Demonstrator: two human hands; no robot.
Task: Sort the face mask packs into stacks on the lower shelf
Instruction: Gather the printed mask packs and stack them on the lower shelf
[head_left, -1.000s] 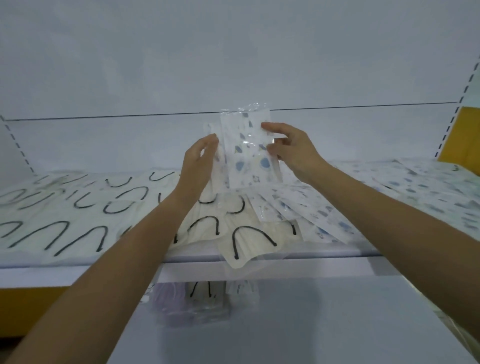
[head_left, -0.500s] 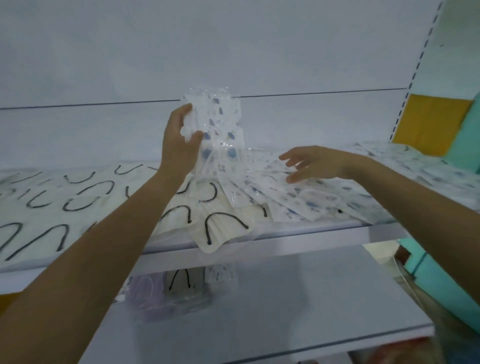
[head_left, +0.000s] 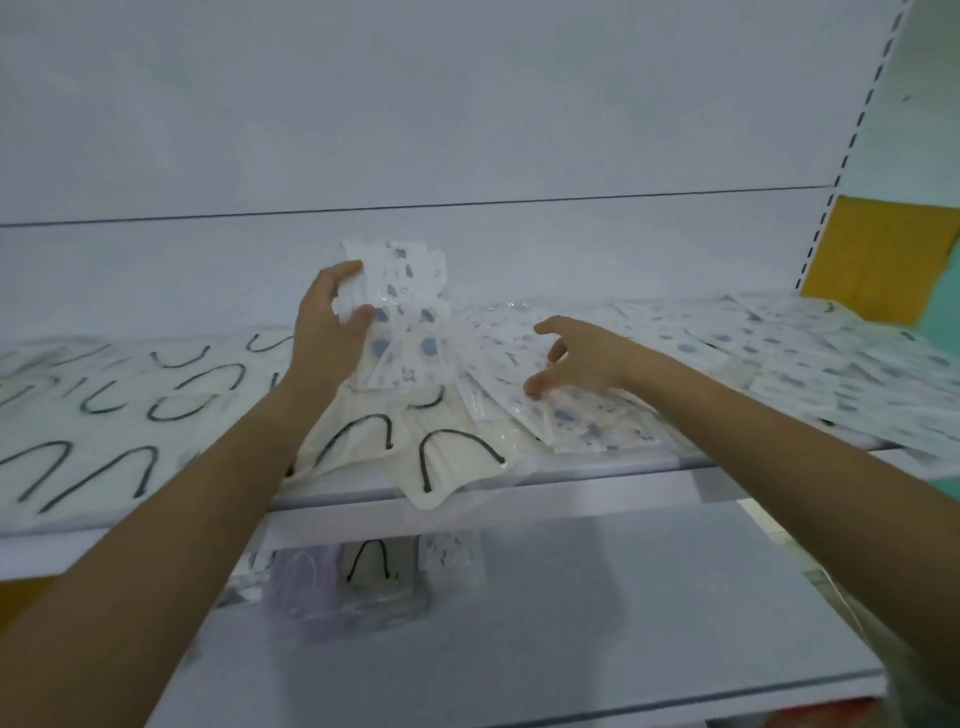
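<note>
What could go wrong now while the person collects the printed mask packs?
The left hand holds several glossy printed packs by one edge; some might slip out. The cream pack overhangs the upper shelf edge beside the left forearm and could be knocked off. The right hand reaches onto overlapping loose packs and may drag extras.

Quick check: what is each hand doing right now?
Left hand: holds a bundle of patterned mask packs.
Right hand: open, fingers spread over loose packs.

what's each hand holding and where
Left hand grips a bunch of printed mask packs by their left edge. Right hand touches the loose packs; hold unclear.
</note>
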